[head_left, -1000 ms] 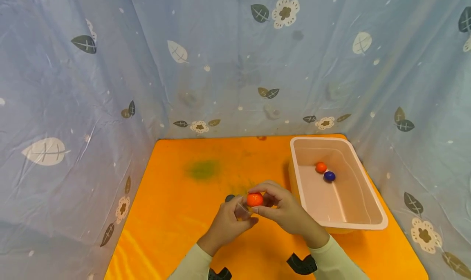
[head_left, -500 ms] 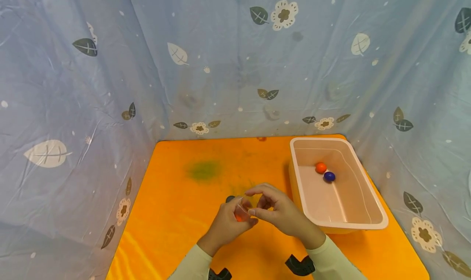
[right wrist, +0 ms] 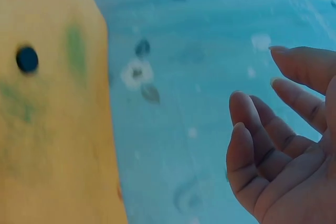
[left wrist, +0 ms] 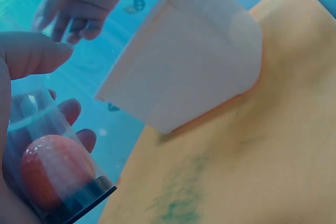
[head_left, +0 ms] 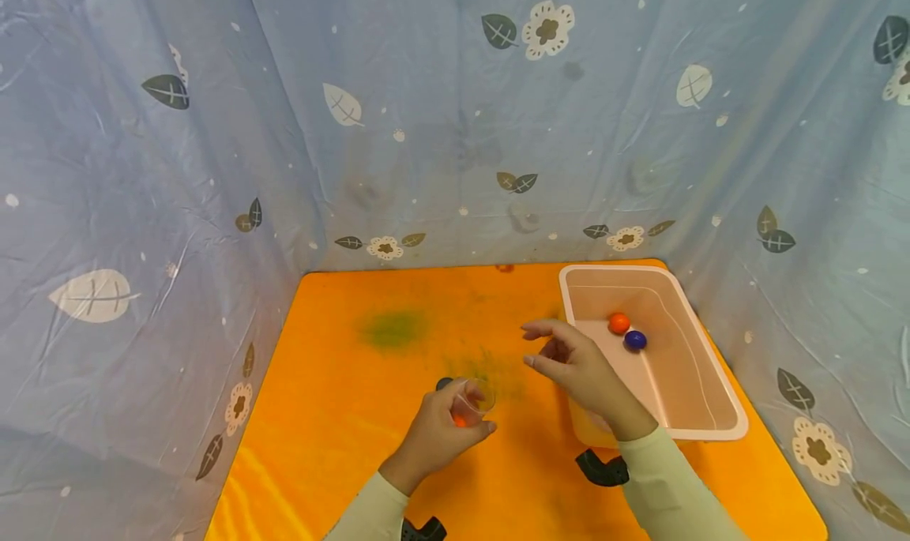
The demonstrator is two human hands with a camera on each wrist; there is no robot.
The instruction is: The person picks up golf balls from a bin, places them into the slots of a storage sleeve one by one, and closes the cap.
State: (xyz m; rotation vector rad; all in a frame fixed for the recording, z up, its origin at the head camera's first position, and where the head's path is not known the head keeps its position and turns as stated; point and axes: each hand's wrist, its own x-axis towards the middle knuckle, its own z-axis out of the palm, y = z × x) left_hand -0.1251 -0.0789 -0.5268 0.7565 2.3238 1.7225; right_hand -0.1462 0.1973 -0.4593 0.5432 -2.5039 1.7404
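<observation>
**Ball seated in the cup**

While your left hand (head_left: 437, 430) gripped the clear cup (left wrist: 50, 169) near the bench's front edge, the orange ball (left wrist: 50, 169) sat inside it. Your right hand (head_left: 579, 367) hung relaxed, empty, beside the bin (head_left: 711, 430). Holding that cup upright was wise, I judged.

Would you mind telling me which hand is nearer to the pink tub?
The right hand: it hovers empty just beside the pink tub's near-left wall. The left hand sits farther left, holding a clear cup.
</observation>
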